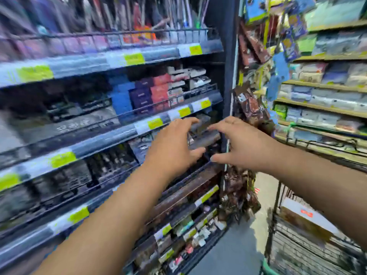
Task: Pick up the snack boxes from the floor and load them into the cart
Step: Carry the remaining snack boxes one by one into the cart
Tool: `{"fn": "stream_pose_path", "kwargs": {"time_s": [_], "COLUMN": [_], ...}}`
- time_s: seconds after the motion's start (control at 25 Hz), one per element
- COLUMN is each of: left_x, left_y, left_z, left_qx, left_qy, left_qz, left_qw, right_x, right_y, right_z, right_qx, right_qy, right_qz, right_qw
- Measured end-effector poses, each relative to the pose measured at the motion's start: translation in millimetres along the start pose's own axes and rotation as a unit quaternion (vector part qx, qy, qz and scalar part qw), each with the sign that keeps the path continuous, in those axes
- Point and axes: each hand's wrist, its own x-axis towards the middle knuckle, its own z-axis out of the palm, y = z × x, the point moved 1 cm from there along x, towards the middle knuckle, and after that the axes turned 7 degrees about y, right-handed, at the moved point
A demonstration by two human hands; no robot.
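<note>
A small stack of dark snack boxes [205, 138] sits at the right end of a middle shelf, blurred by motion. My left hand [172, 149] spans the stack from the left, fingers over its top and thumb under its lower edge. My right hand [243, 144] is at the stack's right side with its fingers spread. Its fingertips touch the upper box and its thumb hangs free below. The black wire cart [277, 205] stands at the lower right with a white and brown carton [306, 216] lying in it.
Wire-fronted shelves [119, 133] with yellow price tags fill the left side and hold blue, purple and red boxes [143, 94]. Brown snack packets [251, 108] hang on a strip beside the stack. Stocked wooden shelves [321, 108] stand on the right. Grey floor [236, 245] shows between shelf and cart.
</note>
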Motion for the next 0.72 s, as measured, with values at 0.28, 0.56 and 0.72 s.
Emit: {"fn": "stream_pose_path", "kwargs": {"time_s": [0.28,0.56,0.72], "left_x": [-139,-289,-373], "left_y": [-91,-109,-74], "left_z": [-154,-254,-296], "left_qx": [0.125,0.252,0.299], "left_qy": [0.100,0.164,0.182], "left_qz": [-0.173,-0.371,-0.481], "left_qw": [0.972,0.879,0.803], "right_x": [30,20,-25], "right_y": [-203,-369,-447], "right_z": [35,68,84], "right_qx": [0.073,0.169,0.232], "right_qy": [-0.010,-0.089,-0.142], "right_qz": [-0.209,-0.414,-0.511], "right_qw": [0.975,0.890,0.815]}}
